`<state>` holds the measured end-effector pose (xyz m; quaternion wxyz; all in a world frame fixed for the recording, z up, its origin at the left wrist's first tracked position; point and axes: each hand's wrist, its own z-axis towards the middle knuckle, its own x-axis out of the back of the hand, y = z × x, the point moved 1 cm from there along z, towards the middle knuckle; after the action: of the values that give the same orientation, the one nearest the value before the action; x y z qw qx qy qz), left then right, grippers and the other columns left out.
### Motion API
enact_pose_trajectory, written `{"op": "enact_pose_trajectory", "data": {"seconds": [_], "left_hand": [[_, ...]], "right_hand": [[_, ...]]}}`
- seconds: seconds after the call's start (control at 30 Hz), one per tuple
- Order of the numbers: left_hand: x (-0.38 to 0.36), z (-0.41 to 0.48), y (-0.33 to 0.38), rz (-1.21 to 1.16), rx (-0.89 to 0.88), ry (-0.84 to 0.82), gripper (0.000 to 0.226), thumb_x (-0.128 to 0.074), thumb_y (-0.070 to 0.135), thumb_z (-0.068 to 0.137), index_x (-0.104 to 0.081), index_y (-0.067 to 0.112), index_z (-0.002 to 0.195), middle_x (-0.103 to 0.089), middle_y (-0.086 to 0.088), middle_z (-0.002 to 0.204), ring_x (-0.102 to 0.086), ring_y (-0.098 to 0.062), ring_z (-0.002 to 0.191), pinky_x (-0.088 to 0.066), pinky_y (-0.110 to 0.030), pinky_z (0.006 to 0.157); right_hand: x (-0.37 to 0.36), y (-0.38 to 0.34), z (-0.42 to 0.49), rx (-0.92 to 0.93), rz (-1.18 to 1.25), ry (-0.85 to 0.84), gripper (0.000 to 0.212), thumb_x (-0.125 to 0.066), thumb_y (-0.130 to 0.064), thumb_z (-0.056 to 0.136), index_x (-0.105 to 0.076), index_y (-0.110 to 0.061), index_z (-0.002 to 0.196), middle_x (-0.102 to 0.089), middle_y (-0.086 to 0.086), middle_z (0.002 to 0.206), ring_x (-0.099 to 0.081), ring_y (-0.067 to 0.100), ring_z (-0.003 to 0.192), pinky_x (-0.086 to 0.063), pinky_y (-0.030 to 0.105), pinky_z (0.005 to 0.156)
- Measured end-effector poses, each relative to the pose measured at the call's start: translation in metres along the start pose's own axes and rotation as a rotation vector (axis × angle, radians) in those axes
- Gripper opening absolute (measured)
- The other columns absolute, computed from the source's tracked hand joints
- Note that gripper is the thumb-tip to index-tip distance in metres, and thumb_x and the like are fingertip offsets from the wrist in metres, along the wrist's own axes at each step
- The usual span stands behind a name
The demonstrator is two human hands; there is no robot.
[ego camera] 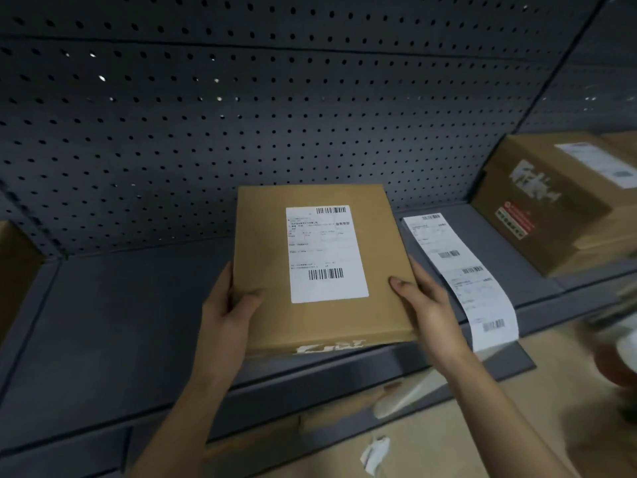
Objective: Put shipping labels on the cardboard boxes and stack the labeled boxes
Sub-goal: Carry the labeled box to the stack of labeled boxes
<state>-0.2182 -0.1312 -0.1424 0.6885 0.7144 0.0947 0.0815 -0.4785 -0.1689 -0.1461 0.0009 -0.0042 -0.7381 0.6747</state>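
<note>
A flat, rectangular cardboard box (262, 243), matte brown w/ crisp edges, is gripped at both sides: L hand (227, 305) and R hand (424, 301) are each clamped on it, thumb laid on top. A white label (327, 253) w/ barcodes is stuck smooth on its top face. The box is held at the front of a dark grey metal shelf (120, 322); whether it rests there can't be told. Just R of it a glossy label strip (458, 274) is draped over the shelf edge. Further R, labeled boxes (551, 208) are stacked. Behind, perforated pegboard (241, 115); below, beige floor (448, 436) w/ a paper scrap (374, 450).
</note>
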Motion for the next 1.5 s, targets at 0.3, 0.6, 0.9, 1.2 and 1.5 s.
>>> {"op": "enact_pose_trajectory", "data": {"seconds": [0.3, 0.6, 0.9, 1.2, 1.5], "left_hand": [[-0.057, -0.052, 0.025, 0.031, -0.113, 0.014, 0.057, -0.064, 0.016, 0.089, -0.048, 0.033, 0.141, -0.057, 0.014, 0.135, -0.056, -0.003, 0.119, -0.045, -0.029, 0.099], [-0.185, -0.133, 0.037, 0.036, -0.184, -0.096, 0.056, -0.064, 0.017, 0.088, -0.05, 0.031, 0.14, -0.059, 0.009, 0.133, -0.057, -0.008, 0.118, -0.045, -0.034, 0.1], [-0.305, -0.181, 0.043, 0.001, -0.167, -0.191, 0.063, -0.059, 0.028, 0.077, -0.051, 0.037, 0.138, -0.061, 0.013, 0.131, -0.059, -0.007, 0.115, -0.047, -0.038, 0.096], [-0.387, -0.142, 0.055, -0.063, -0.206, -0.245, 0.057, -0.057, 0.003, 0.092, -0.052, 0.036, 0.138, -0.067, 0.014, 0.12, -0.062, -0.005, 0.107, -0.046, -0.028, 0.083], [-0.462, -0.068, 0.087, -0.133, -0.237, -0.215, 0.056, -0.058, 0.011, 0.09, -0.05, 0.038, 0.139, -0.065, 0.015, 0.123, -0.063, -0.003, 0.105, -0.047, -0.03, 0.084]], "right_hand": [[0.074, -0.02, -0.061, 0.22, -0.045, 0.113, 0.046, -0.056, -0.008, 0.098, -0.052, -0.029, 0.138, -0.068, -0.029, 0.115, -0.064, -0.006, 0.103, -0.048, 0.008, 0.079], [0.215, -0.03, -0.138, 0.296, -0.017, 0.231, 0.048, -0.061, -0.009, 0.097, -0.051, -0.027, 0.14, -0.067, -0.028, 0.118, -0.062, -0.007, 0.108, -0.046, 0.007, 0.082], [0.34, -0.038, -0.175, 0.305, -0.044, 0.351, 0.046, -0.066, -0.016, 0.089, -0.053, -0.043, 0.124, -0.069, -0.032, 0.11, -0.064, -0.01, 0.1, -0.046, 0.007, 0.079], [0.407, -0.06, -0.127, 0.361, -0.08, 0.331, 0.057, -0.059, -0.028, 0.084, -0.051, -0.03, 0.141, -0.069, -0.02, 0.117, -0.065, 0.0, 0.103, -0.048, 0.011, 0.079], [0.463, -0.107, -0.031, 0.392, -0.101, 0.297, 0.059, -0.059, -0.031, 0.085, -0.05, -0.032, 0.144, -0.069, -0.015, 0.121, -0.066, 0.006, 0.106, -0.051, 0.015, 0.08]]}}
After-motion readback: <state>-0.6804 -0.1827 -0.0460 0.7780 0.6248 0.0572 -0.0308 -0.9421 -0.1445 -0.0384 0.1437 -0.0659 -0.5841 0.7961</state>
